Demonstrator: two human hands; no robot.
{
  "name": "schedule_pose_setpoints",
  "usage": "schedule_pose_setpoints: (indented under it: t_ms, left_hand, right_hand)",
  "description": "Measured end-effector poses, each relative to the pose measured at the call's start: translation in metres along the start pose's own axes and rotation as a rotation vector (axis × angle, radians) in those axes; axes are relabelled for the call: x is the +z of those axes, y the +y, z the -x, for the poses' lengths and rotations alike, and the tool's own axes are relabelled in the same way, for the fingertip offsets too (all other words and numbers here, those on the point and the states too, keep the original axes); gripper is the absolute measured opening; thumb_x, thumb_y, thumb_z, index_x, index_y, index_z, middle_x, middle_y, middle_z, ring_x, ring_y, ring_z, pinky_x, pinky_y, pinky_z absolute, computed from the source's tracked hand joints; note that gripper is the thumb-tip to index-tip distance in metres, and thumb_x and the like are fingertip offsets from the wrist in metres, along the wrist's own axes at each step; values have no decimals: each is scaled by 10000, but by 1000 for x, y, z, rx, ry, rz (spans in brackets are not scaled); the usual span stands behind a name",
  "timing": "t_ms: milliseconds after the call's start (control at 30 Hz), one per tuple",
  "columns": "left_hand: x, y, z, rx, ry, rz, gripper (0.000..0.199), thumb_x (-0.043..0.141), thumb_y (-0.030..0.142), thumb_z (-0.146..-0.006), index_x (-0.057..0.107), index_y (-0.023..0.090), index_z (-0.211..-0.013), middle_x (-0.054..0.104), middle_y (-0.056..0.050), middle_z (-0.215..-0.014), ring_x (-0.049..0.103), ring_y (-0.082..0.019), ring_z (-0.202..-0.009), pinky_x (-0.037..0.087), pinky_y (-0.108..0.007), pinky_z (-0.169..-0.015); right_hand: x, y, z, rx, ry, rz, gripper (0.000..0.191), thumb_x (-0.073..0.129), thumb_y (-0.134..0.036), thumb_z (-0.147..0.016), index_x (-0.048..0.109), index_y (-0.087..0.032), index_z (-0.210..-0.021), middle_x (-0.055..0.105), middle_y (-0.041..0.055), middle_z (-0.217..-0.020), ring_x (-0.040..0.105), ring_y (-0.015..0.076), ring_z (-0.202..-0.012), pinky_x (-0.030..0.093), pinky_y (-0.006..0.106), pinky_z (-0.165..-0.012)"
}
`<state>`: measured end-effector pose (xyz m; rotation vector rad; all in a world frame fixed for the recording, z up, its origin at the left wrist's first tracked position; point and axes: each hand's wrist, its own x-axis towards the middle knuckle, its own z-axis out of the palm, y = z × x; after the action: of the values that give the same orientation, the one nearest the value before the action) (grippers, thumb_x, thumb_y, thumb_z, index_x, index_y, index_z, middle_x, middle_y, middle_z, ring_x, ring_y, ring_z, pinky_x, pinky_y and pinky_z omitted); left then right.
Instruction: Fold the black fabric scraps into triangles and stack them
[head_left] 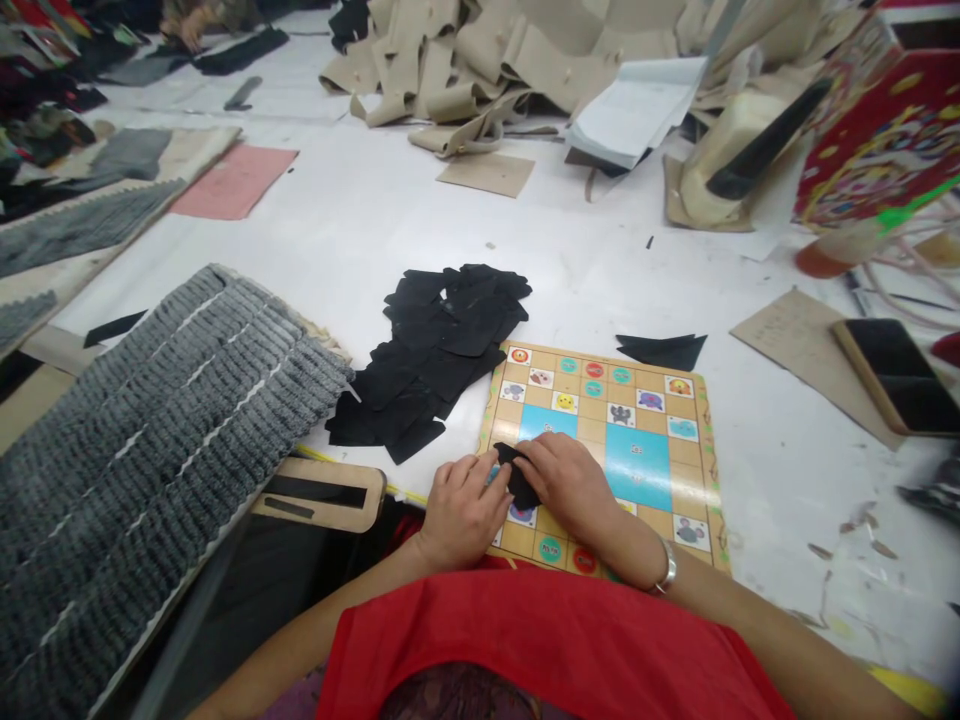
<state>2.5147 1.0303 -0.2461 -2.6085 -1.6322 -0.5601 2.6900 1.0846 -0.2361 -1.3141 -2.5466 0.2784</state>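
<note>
Between my two hands is a small black fabric piece [523, 489], lying on a wooden game board [686, 470] printed with animal pictures and blue squares. My left hand [465, 508] has its fingers closed at the left edge of the piece. From the other side my right hand [564, 488], with a silver bangle at the wrist, presses its bent fingers onto the top of the same piece. Beyond the board's left corner lies a loose heap of similar black pieces [442, 350]. Two or so more black pieces [664, 351] rest at the board's far edge.
At left a stack of grey ribbed strips [165, 440] leans by a wooden template [330, 495]. Beige cut pieces [480, 60] pile up at the back. To the right are a glue bottle [720, 170], a red box [885, 130] and a phone [900, 375]. A co-worker's hand [193, 28] shows far left.
</note>
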Motion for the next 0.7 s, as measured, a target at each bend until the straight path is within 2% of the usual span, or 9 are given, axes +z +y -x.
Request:
schedule_pose_setpoints:
  t_ms: [133,267,500,700]
  left_hand:
    - [0,0,-1,7,13,-7,317,493,324,-864,569,183,-1138,536,-82,-1248,489,-242,-1034,393,-394,-804]
    - [1,-2,-1,7,9,11,330,484,334,-866,566,178,-1144,553,-79,-1231,500,-251,-1024,398,-401,-799]
    - [0,-15,-3,3,-2,158,351,472,309,-874,522,128,-1171,574,-105,-1168,502,-221,-1000,425,-363,-827]
    - [-1,-16,-11,4,-102,15,473,434,448,-879,474,167,-1257,553,-119,-1150,498,-241,-949,412,-372,-748]
  right_hand:
    - [5,2,4,-81,54,-15,240,409,-223,-910,590,-143,-1047,579,82,-871,468,183,-809,354,303,-739]
    - [4,2,5,-176,61,33,264,428,-172,-894,573,-101,-1104,592,99,-919,463,185,-799,361,305,-705]
    - [-1,-3,1,-264,39,171,285,414,-144,-882,555,-76,-1120,574,104,-834,437,195,-734,351,318,-617]
    - [-2,-7,-1,-280,-6,212,258,396,-131,-873,574,-82,-1053,533,91,-783,410,199,-699,325,332,-578]
